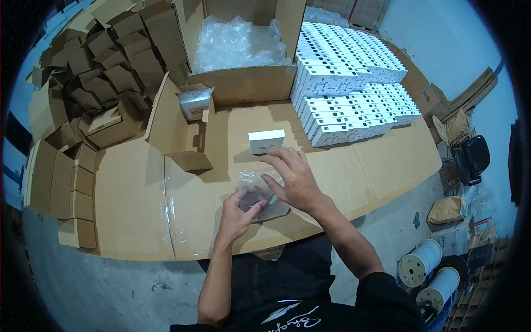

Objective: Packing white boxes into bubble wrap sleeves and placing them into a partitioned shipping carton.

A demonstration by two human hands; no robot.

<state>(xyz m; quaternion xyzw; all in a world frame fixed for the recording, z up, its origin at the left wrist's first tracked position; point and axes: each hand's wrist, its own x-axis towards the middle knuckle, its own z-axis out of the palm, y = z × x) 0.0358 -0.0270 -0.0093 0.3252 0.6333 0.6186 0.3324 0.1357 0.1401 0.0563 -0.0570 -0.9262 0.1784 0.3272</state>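
Your left hand (238,218) clamps thumb and fingers on a clear plastic bag (275,211), nearer you than the white box (266,142); your right hand (296,180), near that box, has thumb and fingers apart.

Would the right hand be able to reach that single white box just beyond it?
Probably yes: the right hand is right near the white box, thumb and fingers apart, and nothing visible stands between them.

On brown cardboard sheet (359,177): white rect. carton (266,143), just behind clear plastic bag (274,210); open brown cardboard box (191,160) to L, w/ clear plastic-wrapped pack (194,105) inside; stacked white flat boxes (345,83) to R.
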